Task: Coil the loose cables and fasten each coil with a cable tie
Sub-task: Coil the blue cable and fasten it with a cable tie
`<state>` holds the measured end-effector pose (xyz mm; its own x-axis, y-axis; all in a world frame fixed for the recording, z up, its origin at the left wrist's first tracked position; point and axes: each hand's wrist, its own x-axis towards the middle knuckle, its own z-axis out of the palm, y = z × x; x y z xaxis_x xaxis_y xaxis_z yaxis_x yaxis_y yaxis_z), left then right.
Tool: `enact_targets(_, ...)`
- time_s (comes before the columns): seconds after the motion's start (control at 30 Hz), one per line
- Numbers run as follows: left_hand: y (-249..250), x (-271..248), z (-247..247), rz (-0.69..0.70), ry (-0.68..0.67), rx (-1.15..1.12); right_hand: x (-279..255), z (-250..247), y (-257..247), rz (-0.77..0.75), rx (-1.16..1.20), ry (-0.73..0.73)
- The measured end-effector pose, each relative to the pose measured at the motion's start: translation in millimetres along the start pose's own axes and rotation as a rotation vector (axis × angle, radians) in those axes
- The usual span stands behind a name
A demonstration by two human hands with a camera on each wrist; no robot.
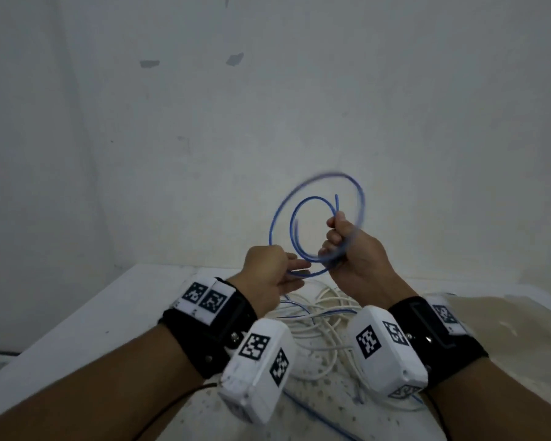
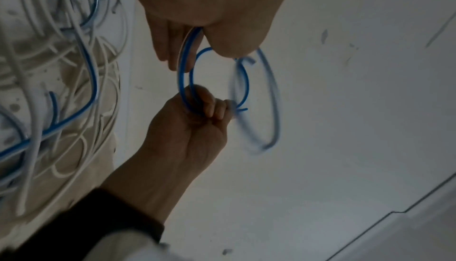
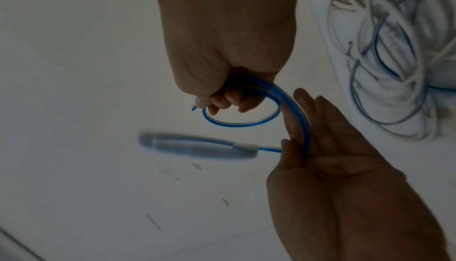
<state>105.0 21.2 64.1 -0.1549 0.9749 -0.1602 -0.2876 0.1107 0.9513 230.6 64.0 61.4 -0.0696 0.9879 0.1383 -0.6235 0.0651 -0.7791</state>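
The right hand (image 1: 347, 246) grips the blue cable (image 1: 299, 224) coil above the counter (image 1: 109, 313). The left hand (image 1: 268, 275), fingers nearly straight, touches its blurred lower loop.

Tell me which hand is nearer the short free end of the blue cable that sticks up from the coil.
Right. The right hand grips the blue cable coil, and the free end rises straight out of its fist. The left hand touches the coil's lower arc, well below that end.

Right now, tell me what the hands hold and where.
The right hand grips the blue cable coil where its loops bunch; the left hand fingers lie along its lower arc.
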Motion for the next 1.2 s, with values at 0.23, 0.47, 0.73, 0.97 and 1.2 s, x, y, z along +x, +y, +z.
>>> enact_targets(0.23, 8.5, 21.4, -26.8, 0.109, 0.057, -0.025, -12.8, 13.4, 31.1, 0.153, 0.047, -0.07)
enact_targets(0.47, 8.0, 21.0, -44.2, 0.516, -0.016, 0.002, -14.5, 22.8, 24.4, 0.183, 0.1, -0.136)
enact_targets(0.73, 14.5, 23.0, -52.9, 0.604, -0.104, 0.198, -10.4, 14.8, 22.6, 0.234, 0.005, -0.216)
enact_targets(0.97, 25.9, 29.7, -61.3, 0.599, -0.133, 0.314, -5.8, 10.2, 25.9, 0.284, -0.068, -0.247)
enact_targets(1.2, 31.6, 34.8, -68.6, 0.582, -0.171, 0.351, 0.8, 7.1, 29.5, 0.31, -0.105, -0.267)
